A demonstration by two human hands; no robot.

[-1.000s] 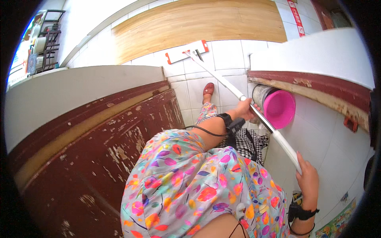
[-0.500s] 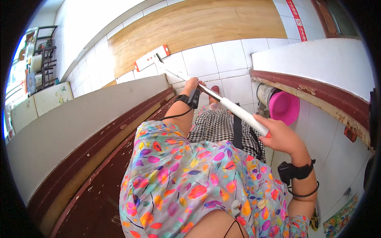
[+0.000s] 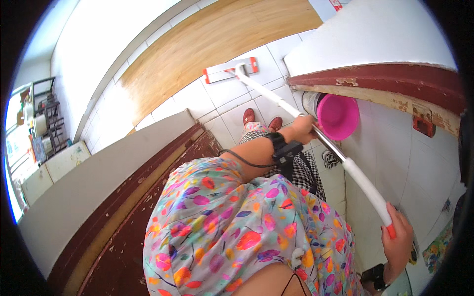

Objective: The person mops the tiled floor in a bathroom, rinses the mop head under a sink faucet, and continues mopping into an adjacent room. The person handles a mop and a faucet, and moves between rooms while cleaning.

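Showing one flat mop [image 3: 296, 111] worked two-handed: left hand [image 3: 302, 129] wrapped round the mid-shaft to steer, right hand [image 3: 397, 241] closed on the orange-tipped top end to push, hands well apart for leverage. Mop head [image 3: 230, 71], white with orange ends, lying flat on the tiled floor [image 3: 222, 98] ahead of two red shoes [image 3: 261, 120]. One pink basin [image 3: 337, 116] tucked under the surface [image 3: 375, 81] at right.

- A red-and-white sign [image 3: 336, 4] sits at the top edge of the frame, right of centre, cut off by the rim.
- No packages or screens show clearly.
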